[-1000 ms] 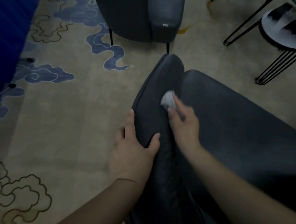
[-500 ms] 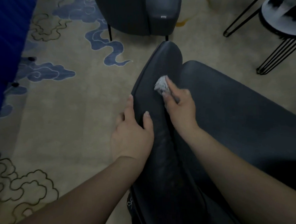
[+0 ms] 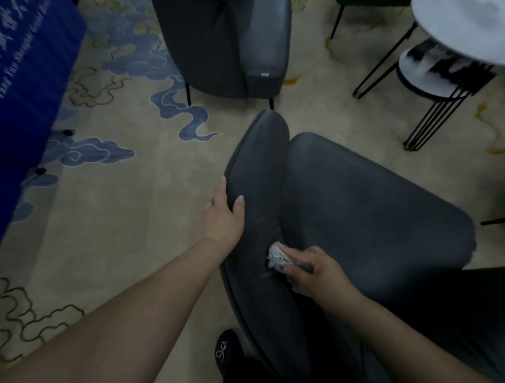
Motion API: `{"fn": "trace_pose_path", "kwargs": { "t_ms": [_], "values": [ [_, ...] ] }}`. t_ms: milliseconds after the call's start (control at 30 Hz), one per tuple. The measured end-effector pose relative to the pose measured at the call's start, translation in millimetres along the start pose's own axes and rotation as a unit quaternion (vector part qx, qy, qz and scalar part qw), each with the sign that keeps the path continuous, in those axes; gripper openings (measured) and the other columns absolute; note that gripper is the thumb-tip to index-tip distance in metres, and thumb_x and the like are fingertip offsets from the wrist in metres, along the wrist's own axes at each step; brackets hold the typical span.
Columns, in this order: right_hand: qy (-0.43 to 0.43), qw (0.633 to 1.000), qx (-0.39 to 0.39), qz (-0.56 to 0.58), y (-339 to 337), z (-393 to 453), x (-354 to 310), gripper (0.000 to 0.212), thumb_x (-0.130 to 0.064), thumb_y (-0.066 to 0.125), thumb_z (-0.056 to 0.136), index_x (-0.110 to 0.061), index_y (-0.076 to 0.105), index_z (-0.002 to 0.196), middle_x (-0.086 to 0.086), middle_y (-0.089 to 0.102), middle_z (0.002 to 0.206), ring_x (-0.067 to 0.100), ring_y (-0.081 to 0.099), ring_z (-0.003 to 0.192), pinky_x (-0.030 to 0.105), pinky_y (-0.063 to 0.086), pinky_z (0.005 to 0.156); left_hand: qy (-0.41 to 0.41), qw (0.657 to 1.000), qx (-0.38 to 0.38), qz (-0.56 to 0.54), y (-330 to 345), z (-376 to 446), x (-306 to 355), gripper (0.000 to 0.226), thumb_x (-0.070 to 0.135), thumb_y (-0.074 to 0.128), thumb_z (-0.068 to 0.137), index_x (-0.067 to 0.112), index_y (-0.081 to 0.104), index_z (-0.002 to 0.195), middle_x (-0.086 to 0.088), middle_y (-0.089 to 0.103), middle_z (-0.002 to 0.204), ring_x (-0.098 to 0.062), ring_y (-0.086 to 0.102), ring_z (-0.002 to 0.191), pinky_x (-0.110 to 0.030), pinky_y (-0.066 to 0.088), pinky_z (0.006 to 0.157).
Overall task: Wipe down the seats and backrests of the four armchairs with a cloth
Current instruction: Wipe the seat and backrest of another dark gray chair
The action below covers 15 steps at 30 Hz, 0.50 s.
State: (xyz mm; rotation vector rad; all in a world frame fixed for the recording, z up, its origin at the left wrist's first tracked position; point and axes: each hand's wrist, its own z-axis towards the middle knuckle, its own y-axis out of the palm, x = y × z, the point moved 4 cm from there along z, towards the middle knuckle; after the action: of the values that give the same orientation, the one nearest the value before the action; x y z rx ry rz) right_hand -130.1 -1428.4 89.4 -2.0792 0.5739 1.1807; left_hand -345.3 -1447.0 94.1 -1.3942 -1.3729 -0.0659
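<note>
The near armchair (image 3: 363,209) fills the centre and lower right of the frame, dark grey, its narrow armrest (image 3: 259,173) running from centre frame down toward the bottom edge. The left hand (image 3: 224,214) grips the outer edge of that armrest, thumb on the top face, fingers curled over the left side. The right hand (image 3: 314,271), lower and just right of centre, pinches a small crumpled white cloth (image 3: 276,256) between thumb and fingers and presses it into the seam where armrest meets seat cushion. Both forearms enter from the bottom edge and cover part of the chair's lower section. A second armchair (image 3: 229,43), same dark grey, stands at top centre, well apart from the near one. Two round side tables occupy the upper right: a taller table (image 3: 467,19) overlapping a lower table (image 3: 423,74), both on thin black wire legs. A blue banner (image 3: 17,86) with white lettering covers the upper left. The patterned carpet (image 3: 128,197) lies beneath everything. A dark shoe (image 3: 226,351) shows at bottom centre.
</note>
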Motion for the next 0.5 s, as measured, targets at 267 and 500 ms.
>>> {"fn": "trace_pose_path", "kwargs": {
  "t_ms": [267, 500],
  "values": [
    [-0.005, 0.980, 0.197, 0.025, -36, -3, -38, 0.037, -0.015, 0.068, 0.087, -0.033, 0.064, 0.118, -0.006, 0.041, 0.090, -0.003, 0.058, 0.076, 0.002, 0.044, 0.071, 0.075, 0.989, 0.013, 0.129, -55, -46, 12, 0.059, 0.052, 0.037, 0.096, 0.025, 0.029, 0.148, -0.003, 0.036, 0.150, -0.027, 0.044, 0.129, -0.036, 0.035, 0.104],
    [-0.058, 0.968, 0.242, 0.027, -19, 5, -102, 0.038, -0.010, 0.066, 0.087, -0.027, 0.062, 0.121, -0.003, 0.039, 0.089, -0.018, 0.053, 0.066, -0.005, 0.036, 0.057, 0.177, 0.929, 0.008, 0.324, -115, -51, -7, 0.060, 0.052, 0.031, 0.097, 0.025, 0.025, 0.150, 0.000, 0.036, 0.150, -0.024, 0.036, 0.133, -0.036, 0.031, 0.106]
  ]
}}
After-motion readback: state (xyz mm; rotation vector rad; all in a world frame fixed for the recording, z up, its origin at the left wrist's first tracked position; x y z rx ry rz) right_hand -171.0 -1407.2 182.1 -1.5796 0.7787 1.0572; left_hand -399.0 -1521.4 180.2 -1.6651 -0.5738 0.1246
